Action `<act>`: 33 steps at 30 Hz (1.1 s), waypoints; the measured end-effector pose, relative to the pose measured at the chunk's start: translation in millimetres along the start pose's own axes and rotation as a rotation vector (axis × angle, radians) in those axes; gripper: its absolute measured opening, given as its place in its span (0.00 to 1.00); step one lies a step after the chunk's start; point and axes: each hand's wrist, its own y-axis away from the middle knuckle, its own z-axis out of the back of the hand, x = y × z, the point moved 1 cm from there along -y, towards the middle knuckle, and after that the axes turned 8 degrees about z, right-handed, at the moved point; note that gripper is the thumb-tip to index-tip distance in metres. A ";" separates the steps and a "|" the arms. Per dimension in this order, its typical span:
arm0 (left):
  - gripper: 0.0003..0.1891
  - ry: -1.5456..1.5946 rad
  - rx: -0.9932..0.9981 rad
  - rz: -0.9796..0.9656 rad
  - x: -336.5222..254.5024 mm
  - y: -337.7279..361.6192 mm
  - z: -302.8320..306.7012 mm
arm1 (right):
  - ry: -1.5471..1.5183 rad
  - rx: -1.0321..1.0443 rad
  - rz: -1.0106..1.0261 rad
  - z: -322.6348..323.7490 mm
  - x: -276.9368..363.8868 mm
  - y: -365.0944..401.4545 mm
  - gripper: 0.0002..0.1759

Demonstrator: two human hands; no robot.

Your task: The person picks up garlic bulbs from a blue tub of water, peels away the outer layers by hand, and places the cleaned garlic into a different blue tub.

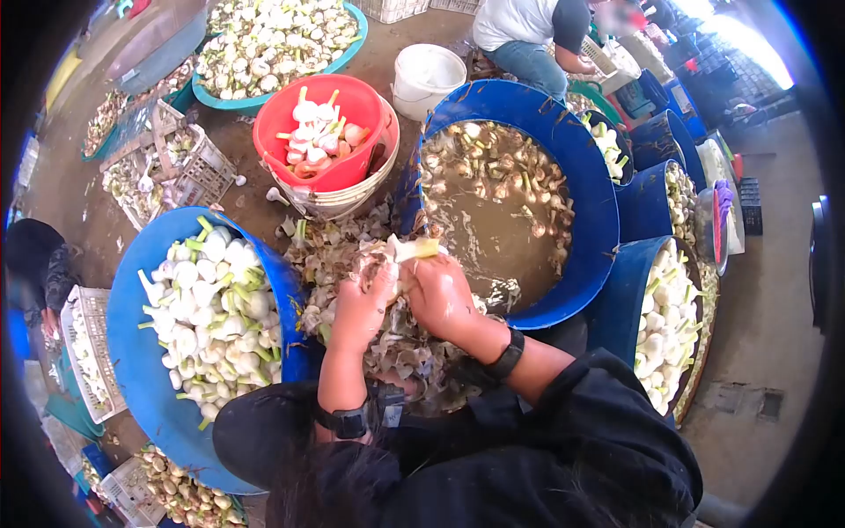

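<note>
In the middle of the head view, my left hand (361,304) and my right hand (438,295) are closed together around a garlic bulb (415,249). Its pale stem points right, and my fingers hide much of the bulb. Loose skin hangs at my left fingertips. Below both hands lies a heap of garlic peelings (409,348). To the right, a blue tub (594,273) holds murky water with unpeeled garlic (528,180) floating in it. On the left, another blue tub (132,326) is full of cleaned white garlic (216,308).
A red basin (268,132) of garlic rests on a white bucket (339,207) ahead, near another white bucket (429,75). A teal basin (356,48) of garlic stands farther back. At right are more garlic tubs (616,317). Other people (528,44) sit nearby.
</note>
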 end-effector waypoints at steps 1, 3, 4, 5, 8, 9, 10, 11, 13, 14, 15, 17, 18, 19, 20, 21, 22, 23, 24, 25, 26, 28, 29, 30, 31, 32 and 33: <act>0.24 -0.013 0.016 -0.144 -1.1 1.0 -2.2 | -0.056 -0.001 -0.201 -2.8 -3.0 -0.8 0.07; 0.25 -0.581 -0.088 -0.467 -33.7 24.4 -12.2 | -0.183 0.140 -0.401 -18.0 -35.3 -4.4 0.08; 0.26 -0.787 -0.039 -0.559 -50.4 35.1 -14.2 | -0.494 0.143 -0.485 -17.0 -35.4 -6.7 0.09; 0.26 -0.990 0.010 -0.645 -63.2 44.2 -16.5 | -0.807 0.150 -0.559 -9.3 -25.2 -13.3 0.10; 0.26 -1.406 -0.055 -0.875 -77.5 47.6 -1.0 | -1.088 0.221 -0.792 -2.6 -28.0 -20.2 0.10; 0.26 -1.417 -0.059 -0.871 -76.3 43.4 2.0 | -1.223 0.190 -0.815 -7.2 -29.9 -17.8 0.12; 0.23 -1.175 -0.012 -0.804 -69.1 35.4 5.8 | -1.230 0.196 -0.814 -8.2 -22.8 -17.6 0.12; 0.21 -0.929 0.032 -0.735 -60.2 27.2 9.3 | -1.341 0.098 -0.807 -6.2 -12.8 -17.6 0.12; 0.14 -0.723 0.001 -0.690 -46.6 16.9 13.7 | -1.439 0.008 -0.798 -1.3 -0.7 -14.6 0.13; 0.10 -0.230 -0.049 -0.502 -42.3 10.5 16.8 | -1.530 -0.083 -0.702 2.6 3.0 -11.3 0.13; 0.07 0.259 -0.097 -0.303 -37.0 4.5 20.6 | -1.618 -0.172 -0.601 5.6 5.3 -6.1 0.13; 0.10 0.424 -0.097 -0.161 -53.7 11.9 26.0 | -1.249 0.080 -0.388 12.2 -1.7 21.9 0.20; 0.12 0.581 -0.158 -0.045 -48.1 7.7 34.6 | -0.887 0.137 -0.196 15.5 -13.0 38.9 0.19; 0.14 0.738 -0.218 0.073 -39.9 2.8 45.2 | -0.907 0.074 -0.203 20.8 -12.0 43.6 0.18; 0.19 0.728 -0.164 0.120 -34.7 -3.5 61.0 | -0.927 0.011 -0.207 29.5 -4.4 43.1 0.17; 0.19 0.734 -0.169 0.114 -25.9 -8.0 68.5 | -1.321 -0.174 -0.421 40.2 3.5 44.4 0.14; 0.19 0.757 -0.205 0.158 -27.6 -7.4 70.4 | -1.433 -0.278 -0.393 52.4 4.0 40.6 0.14; 0.19 0.775 -0.237 0.205 -33.4 -4.1 69.4 | -1.374 -0.360 -0.317 67.2 13.8 31.2 0.15; 0.22 0.695 -0.269 0.285 -38.2 1.5 66.7 | -1.405 -0.398 -0.299 76.5 15.8 24.1 0.15; 0.22 0.694 -0.266 0.283 -44.8 6.2 62.8 | -1.436 -0.437 -0.282 82.5 17.0 18.4 0.16; 0.23 0.738 -0.307 0.294 -50.4 9.6 59.4 | -1.435 -0.439 -0.279 84.7 19.6 13.7 0.16; 0.26 0.904 -0.278 0.250 -28.1 -7.8 74.1 | -1.606 -0.447 -0.194 86.6 24.5 5.2 0.17; 0.28 0.922 -0.192 0.253 -28.4 -5.6 85.6 | -1.608 -0.439 -0.191 86.4 26.3 0.5 0.17; 0.29 0.947 -0.254 0.250 -27.3 -5.8 93.8 | -1.655 -0.493 -0.209 85.5 27.5 -3.5 0.18; 0.29 0.969 -0.318 0.248 -30.9 -4.6 98.3 | -1.703 -0.550 -0.230 84.0 27.7 -7.7 0.18; 0.26 0.945 -0.424 0.322 -34.7 0.2 100.7 | -1.654 -0.519 -0.299 76.1 21.8 -13.9 0.18; 0.26 0.942 -0.426 0.317 -35.1 2.7 103.1 | -1.738 -0.565 -0.417 67.5 21.1 -19.2 0.18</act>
